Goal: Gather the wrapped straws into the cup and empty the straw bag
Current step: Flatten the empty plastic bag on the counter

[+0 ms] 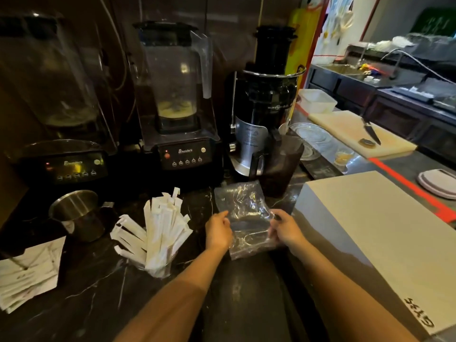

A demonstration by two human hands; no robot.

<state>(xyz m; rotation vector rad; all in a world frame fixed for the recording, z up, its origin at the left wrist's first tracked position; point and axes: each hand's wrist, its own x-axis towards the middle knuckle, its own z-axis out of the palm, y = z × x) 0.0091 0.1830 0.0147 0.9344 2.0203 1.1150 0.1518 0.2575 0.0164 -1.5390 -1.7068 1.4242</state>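
Observation:
A clear plastic straw bag [243, 213] lies crumpled on the dark marble counter [98, 280], and I see no straws in it. My left hand [218, 232] grips its left edge and my right hand [286, 229] grips its right edge. To the left, several white paper-wrapped straws [160, 228] stand fanned out in a clear cup [158, 269], whose lower part shows below them.
A steel cup [79, 214] stands left of the straws and folded papers [27, 272] lie at the far left. Two blenders [177, 99] and a juicer [264, 112] line the back. A white box [377, 245] sits close on the right, a cutting board with a knife [370, 130] beyond it.

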